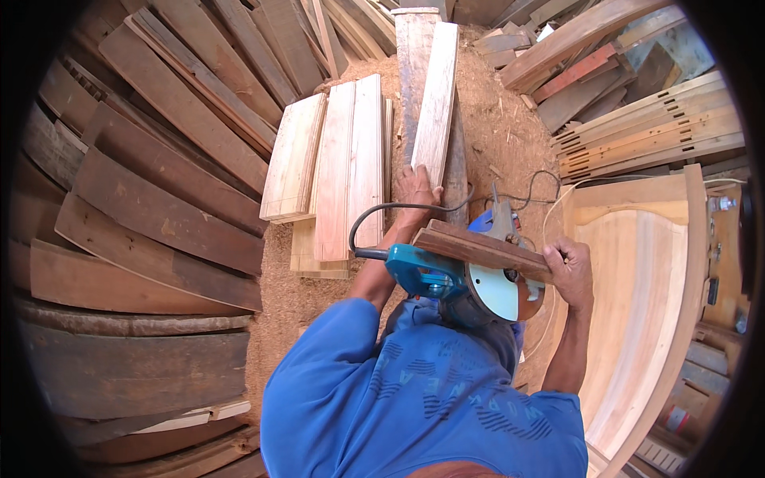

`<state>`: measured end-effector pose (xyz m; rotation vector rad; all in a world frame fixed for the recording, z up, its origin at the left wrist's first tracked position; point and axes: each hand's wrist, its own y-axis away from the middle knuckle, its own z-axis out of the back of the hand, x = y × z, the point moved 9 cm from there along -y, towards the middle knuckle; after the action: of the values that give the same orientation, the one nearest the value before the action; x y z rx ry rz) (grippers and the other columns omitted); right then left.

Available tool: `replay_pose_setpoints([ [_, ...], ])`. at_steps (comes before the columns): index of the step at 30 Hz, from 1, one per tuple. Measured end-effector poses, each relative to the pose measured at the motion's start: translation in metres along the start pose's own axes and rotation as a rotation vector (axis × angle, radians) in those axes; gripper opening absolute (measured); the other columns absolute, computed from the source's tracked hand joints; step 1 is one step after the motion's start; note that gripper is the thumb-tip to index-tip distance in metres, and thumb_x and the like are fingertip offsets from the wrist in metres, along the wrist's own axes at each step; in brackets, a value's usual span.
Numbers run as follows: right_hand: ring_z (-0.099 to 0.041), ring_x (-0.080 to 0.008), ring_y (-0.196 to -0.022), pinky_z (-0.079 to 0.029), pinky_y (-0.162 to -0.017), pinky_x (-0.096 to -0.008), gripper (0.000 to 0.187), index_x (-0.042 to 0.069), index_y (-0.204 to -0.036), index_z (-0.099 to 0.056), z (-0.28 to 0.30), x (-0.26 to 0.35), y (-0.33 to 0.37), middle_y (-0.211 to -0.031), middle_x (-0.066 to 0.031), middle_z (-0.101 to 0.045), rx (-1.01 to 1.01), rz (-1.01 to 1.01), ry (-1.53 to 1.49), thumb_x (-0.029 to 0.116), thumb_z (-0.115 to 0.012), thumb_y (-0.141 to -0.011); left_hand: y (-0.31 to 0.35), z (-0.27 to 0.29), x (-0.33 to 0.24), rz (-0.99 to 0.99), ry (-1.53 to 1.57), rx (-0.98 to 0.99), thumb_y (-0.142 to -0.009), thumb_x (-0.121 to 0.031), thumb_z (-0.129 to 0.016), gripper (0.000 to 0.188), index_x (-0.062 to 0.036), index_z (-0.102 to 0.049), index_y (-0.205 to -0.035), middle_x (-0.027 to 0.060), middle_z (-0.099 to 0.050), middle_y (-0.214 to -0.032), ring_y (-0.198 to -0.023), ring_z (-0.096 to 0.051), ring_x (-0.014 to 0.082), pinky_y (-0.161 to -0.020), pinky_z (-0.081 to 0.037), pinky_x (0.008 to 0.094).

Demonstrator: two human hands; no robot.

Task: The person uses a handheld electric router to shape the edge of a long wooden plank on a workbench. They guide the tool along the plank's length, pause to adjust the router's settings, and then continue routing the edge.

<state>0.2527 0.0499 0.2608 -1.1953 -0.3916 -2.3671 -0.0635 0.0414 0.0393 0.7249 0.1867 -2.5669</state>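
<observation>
My left hand (418, 189) is closed around the near end of a long pale board (434, 103), which lies on a darker plank (415, 48) stretching away from me. My right hand (570, 271) grips the right end of a dark brown wooden piece (486, 253). That piece runs across a teal power saw (422, 271) with a round pale guard, held close against my body. A black cord (382, 207) loops from the saw handle past my left wrist. The saw's blade is mostly hidden.
Left of the plank, several pale grooved boards (335, 167) are stacked on sawdust-covered ground (291, 319). Dark planks (159, 199) fan out along the left. A panelled wooden door (637, 303) stands at my right, below slotted pale strips (645, 123). Loose timber lies at the far right.
</observation>
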Motion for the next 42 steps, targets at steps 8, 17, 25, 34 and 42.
replay_pose_setpoints([
  [8,-0.046,-0.0093,-0.059,-0.037,-0.053,-0.0315,0.036,0.000,-0.073,-0.061,0.002,0.002,0.001,-0.060,-0.0029,-0.051,-0.008,-0.001,-0.010,0.026,-0.068,-0.096,0.015,-0.008,-0.002,0.052,-0.091,-0.033,-0.071,-0.035,-0.087,0.104,0.0023,-0.032,-0.151,0.0339,-0.043,-0.137,-0.127,-0.042,0.0503,-0.105,-0.037,0.0603],
  [17,-0.047,-0.0099,-0.059,-0.037,-0.055,-0.0313,0.028,-0.001,-0.073,-0.061,0.001,0.007,0.001,-0.062,-0.0031,-0.051,0.004,-0.027,0.015,0.019,-0.068,-0.092,0.007,-0.006,0.039,0.238,0.446,0.270,-0.072,-0.029,-0.085,0.105,0.0070,-0.031,-0.154,0.0306,-0.054,-0.139,-0.129,-0.054,0.0379,-0.112,-0.040,0.0450],
  [25,-0.043,-0.0093,-0.062,-0.035,-0.057,-0.0308,0.032,0.001,-0.073,-0.056,0.000,0.003,0.000,-0.063,-0.0006,-0.046,0.020,-0.053,-0.010,0.022,-0.066,-0.095,0.022,-0.022,0.045,0.219,1.089,0.343,-0.079,-0.022,-0.080,0.096,0.0072,-0.030,-0.156,0.0234,-0.058,-0.139,-0.122,-0.059,0.0273,-0.103,-0.048,0.0365],
  [34,-0.042,-0.0098,-0.060,-0.034,-0.056,-0.0313,0.034,0.001,-0.073,-0.057,-0.001,0.001,-0.002,-0.061,-0.0011,-0.046,-0.006,-0.037,-0.023,0.025,-0.068,-0.095,0.026,-0.003,0.026,0.228,0.994,0.339,-0.080,-0.024,-0.079,0.099,0.0094,-0.026,-0.156,0.0267,-0.055,-0.141,-0.124,-0.058,0.0291,-0.105,-0.048,0.0361],
  [42,-0.048,-0.0109,-0.058,-0.037,-0.054,-0.0317,0.029,-0.002,-0.076,-0.063,-0.002,0.008,-0.004,-0.061,-0.0045,-0.051,0.008,-0.029,0.013,0.022,-0.066,-0.093,0.032,-0.007,0.051,0.027,0.110,0.179,-0.074,-0.050,-0.083,0.098,0.0066,-0.046,-0.145,0.0350,-0.055,-0.135,-0.126,-0.054,0.0472,-0.106,-0.044,0.0525],
])
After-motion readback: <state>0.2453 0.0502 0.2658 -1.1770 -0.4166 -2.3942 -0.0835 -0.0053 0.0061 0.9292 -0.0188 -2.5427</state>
